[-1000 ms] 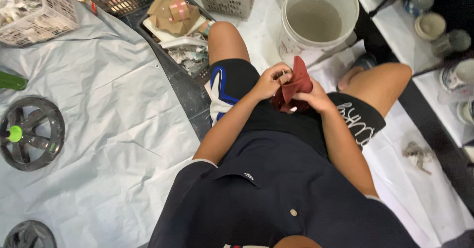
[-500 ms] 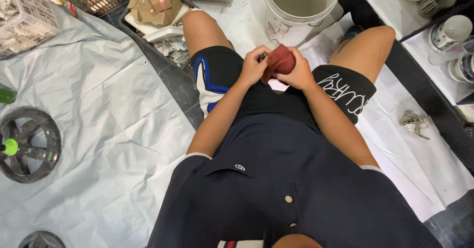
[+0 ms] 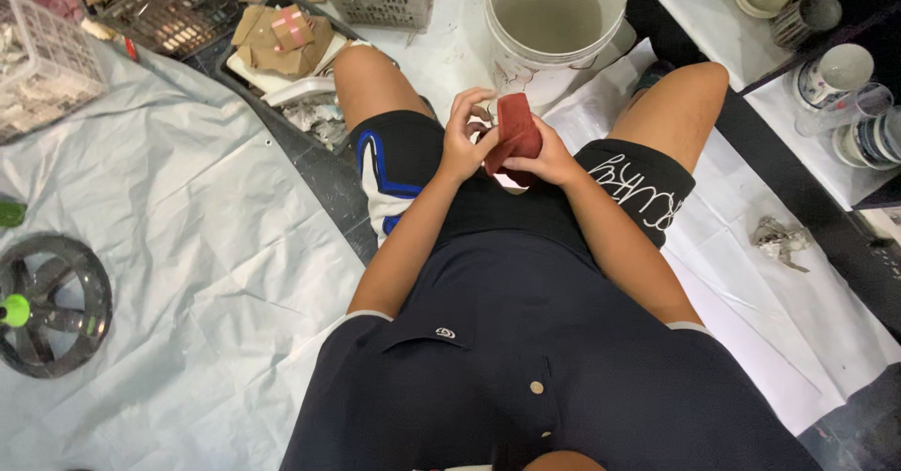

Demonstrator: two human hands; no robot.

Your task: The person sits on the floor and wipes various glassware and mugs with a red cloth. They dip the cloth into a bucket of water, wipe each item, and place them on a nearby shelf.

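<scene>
Dark navy polo shirt [image 3: 526, 340], short sleeves edged with a white band; buttoned placket, one pale button [image 3: 536, 387]; small white emblem [image 3: 445, 333] on chest; black shorts [image 3: 488, 175] with blue and white panel on left leg, white script on right leg; bare forearms and knees.

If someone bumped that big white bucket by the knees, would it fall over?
Probably not easily: the white bucket looks wide and holds cloudy water, so it is likely heavy. A hard shove might slosh water out, since it has no lid. It stands flat on the floor, so rolling seems unlikely.
</scene>
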